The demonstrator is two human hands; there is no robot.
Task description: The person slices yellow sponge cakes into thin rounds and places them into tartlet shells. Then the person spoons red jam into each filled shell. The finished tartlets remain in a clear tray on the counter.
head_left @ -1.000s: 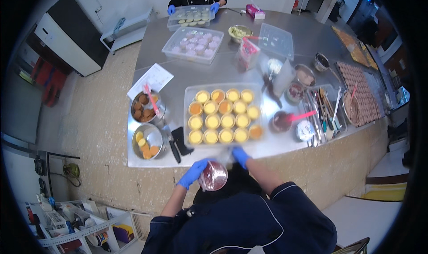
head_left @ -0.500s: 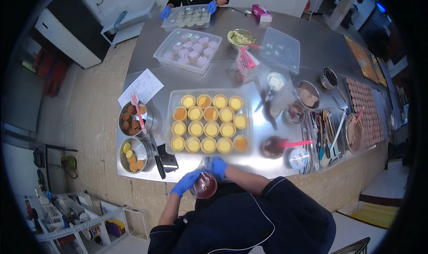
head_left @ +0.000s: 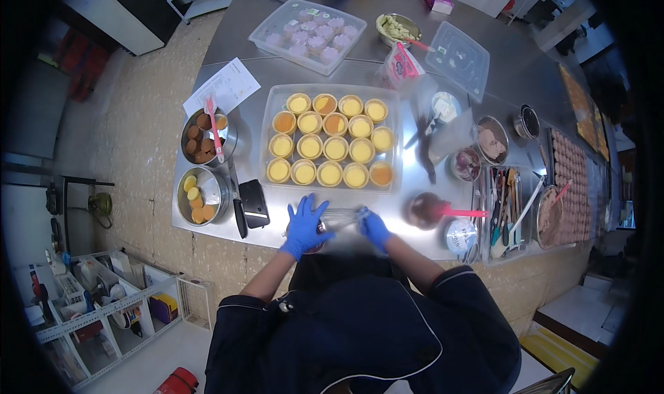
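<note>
My left hand, blue-gloved, lies flat with fingers spread over a clear plastic piping bag at the table's near edge. Beneath that palm, the bag's dark red filling mostly hides. Closed in a pinch, my right hand grips the bag's clear, stretched-out end, which is smeared by motion. Just beyond both hands stands a translucent tray of round tart shells, most with a yellow filling and several with an orange-brown top.
Left are two steel bowls of brown and yellow rounds, a knife and a black phone. Right stand a red-handled spatula in a bowl, a white tub and a utensil tray. Lilac-topped cakes fill a far box.
The filled bag has gone from being held up before my body to the table's edge. My left hand has spread flat over it; my right hand has moved right with its end.
</note>
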